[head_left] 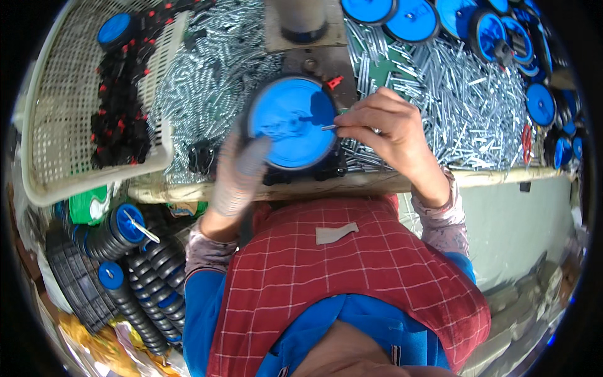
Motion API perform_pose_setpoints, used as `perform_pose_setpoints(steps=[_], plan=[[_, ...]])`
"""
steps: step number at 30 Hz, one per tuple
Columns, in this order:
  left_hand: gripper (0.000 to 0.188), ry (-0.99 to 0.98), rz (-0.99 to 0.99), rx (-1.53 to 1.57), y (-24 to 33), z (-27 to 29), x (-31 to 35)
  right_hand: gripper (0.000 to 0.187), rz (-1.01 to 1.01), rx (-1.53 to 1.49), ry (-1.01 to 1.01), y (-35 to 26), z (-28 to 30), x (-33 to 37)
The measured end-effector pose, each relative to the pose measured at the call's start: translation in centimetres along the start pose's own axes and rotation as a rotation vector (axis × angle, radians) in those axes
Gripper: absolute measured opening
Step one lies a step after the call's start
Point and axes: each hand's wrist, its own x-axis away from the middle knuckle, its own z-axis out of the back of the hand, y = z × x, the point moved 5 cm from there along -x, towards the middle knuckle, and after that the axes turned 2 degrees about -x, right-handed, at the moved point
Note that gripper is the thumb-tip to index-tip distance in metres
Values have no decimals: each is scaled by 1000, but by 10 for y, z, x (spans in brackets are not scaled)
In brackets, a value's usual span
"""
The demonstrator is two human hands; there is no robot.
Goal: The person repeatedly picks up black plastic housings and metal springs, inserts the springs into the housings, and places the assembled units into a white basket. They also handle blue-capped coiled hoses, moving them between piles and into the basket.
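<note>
A blue wheel with a black rim [292,103] sits face up in front of me at the middle of the bench. At its lower left edge is my left hand [235,173], gloved and smeared by motion; its thumb lies over the rim and the other fingers are hidden, and it looks closed on the wheel. My bare right hand [396,129] is on the wheel's right side, fingertips pinched on a thin metal pin [328,127]. The pin points left over the wheel's face, near its hub. A shadow falls on the wheel's upper right.
A white perforated basket [56,119] with black-and-red parts stands at left. Springs [207,81] heap beside it, metal pins [465,113] at right. Behind the wheel is a metal fixture [308,38] and a red piece [336,82]. More blue wheels [411,19] lie far right; stacked wheels [129,223] stand below left.
</note>
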Motion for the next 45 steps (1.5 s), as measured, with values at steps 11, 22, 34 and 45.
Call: perform_pose_setpoints(steps=[11, 22, 34, 45], plan=[[55, -248, 64, 98, -23, -35, 14, 62, 378, 152, -405, -52, -37, -9], [43, -279, -503, -1147, 6, -3, -1, 62, -142, 204, 46, 21, 5, 72], [56, -56, -248, -1983, -31, 13, -56, 33, -582, -390, 539, 85, 10, 99], [40, 82, -138, -1868, -31, 9, -67, 31, -586, -461, 574, 101, 1, 103]])
